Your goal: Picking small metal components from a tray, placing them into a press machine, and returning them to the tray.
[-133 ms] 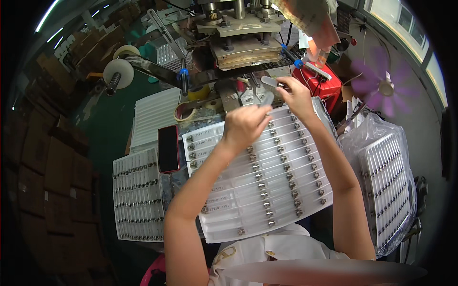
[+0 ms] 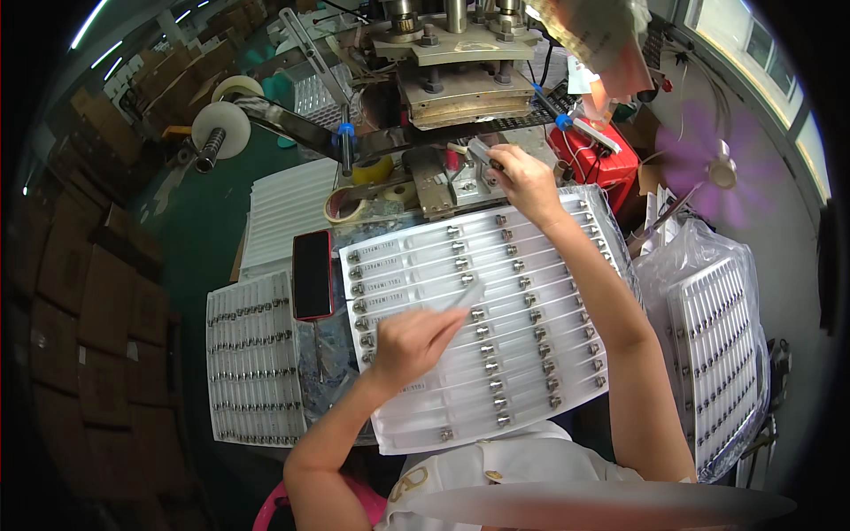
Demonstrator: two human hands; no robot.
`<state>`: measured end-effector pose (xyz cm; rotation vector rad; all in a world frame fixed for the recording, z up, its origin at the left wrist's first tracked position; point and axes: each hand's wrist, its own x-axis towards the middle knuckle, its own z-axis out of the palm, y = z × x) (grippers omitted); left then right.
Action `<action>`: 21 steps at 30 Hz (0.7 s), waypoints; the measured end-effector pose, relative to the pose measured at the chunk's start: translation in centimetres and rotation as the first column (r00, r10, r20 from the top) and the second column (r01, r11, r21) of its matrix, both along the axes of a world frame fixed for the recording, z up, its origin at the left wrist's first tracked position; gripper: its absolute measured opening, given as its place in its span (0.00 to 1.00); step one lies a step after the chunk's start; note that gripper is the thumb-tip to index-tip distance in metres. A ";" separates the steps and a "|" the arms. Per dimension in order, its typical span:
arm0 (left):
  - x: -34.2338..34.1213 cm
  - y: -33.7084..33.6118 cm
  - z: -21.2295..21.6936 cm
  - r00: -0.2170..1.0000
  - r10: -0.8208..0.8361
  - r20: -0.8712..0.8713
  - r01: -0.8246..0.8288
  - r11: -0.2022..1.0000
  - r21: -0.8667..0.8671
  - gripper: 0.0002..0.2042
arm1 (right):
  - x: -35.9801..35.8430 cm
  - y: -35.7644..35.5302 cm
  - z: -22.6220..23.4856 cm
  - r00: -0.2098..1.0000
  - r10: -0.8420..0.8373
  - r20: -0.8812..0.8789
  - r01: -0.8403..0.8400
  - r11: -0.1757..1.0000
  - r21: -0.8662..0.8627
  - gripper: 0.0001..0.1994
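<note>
A white tray [image 2: 567, 389] in front of me holds rows of clear tubes with metal end caps. My left hand [image 2: 409, 343] hovers over the tray's left middle, fingers closed on one clear tube [image 2: 467, 296] that points up and to the right. My right hand [image 2: 524, 181] is past the tray's far edge at the small metal fixture [image 2: 460, 181] under the press [image 2: 447, 66]. It pinches another clear tube [image 2: 479, 150] against the fixture.
A second filled tray [image 2: 252, 372] lies to the left, with a dark phone [image 2: 312, 274] between the trays. Bagged trays [image 2: 717, 354] stand at the right. Behind are a tape roll [image 2: 220, 124], stacked white trays [image 2: 288, 208], a red box [image 2: 606, 159] and a fan [image 2: 708, 164].
My left hand has drawn back from the tray's far edge toward my body, carrying a clear tube. My right hand stays at the fixture.
</note>
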<state>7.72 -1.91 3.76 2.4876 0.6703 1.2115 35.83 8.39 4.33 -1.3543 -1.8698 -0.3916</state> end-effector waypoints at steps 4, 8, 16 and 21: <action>-7.9 -7.3 -1.5 0.969 0.213 -0.128 -0.248 0.862 -0.442 0.12 | -0.7 2.0 -1.3 0.999 0.002 0.033 -0.001 0.999 -0.034 0.22; -11.4 -11.5 -2.3 0.945 0.260 -0.199 -0.326 0.795 -0.511 0.12 | -1.2 3.5 -1.5 0.954 -0.132 -0.270 0.025 0.930 -0.367 0.30; -10.8 -10.8 -3.8 0.889 0.353 -0.291 -0.434 0.853 -0.290 0.14 | -0.2 4.3 -1.7 0.965 -0.048 -0.257 -0.063 0.912 -0.406 0.29; -10.9 -11.0 -3.4 0.888 0.325 -0.325 -0.423 0.854 -0.303 0.15 | -0.2 4.3 -1.6 0.971 -0.047 -0.234 -0.058 0.904 -0.423 0.28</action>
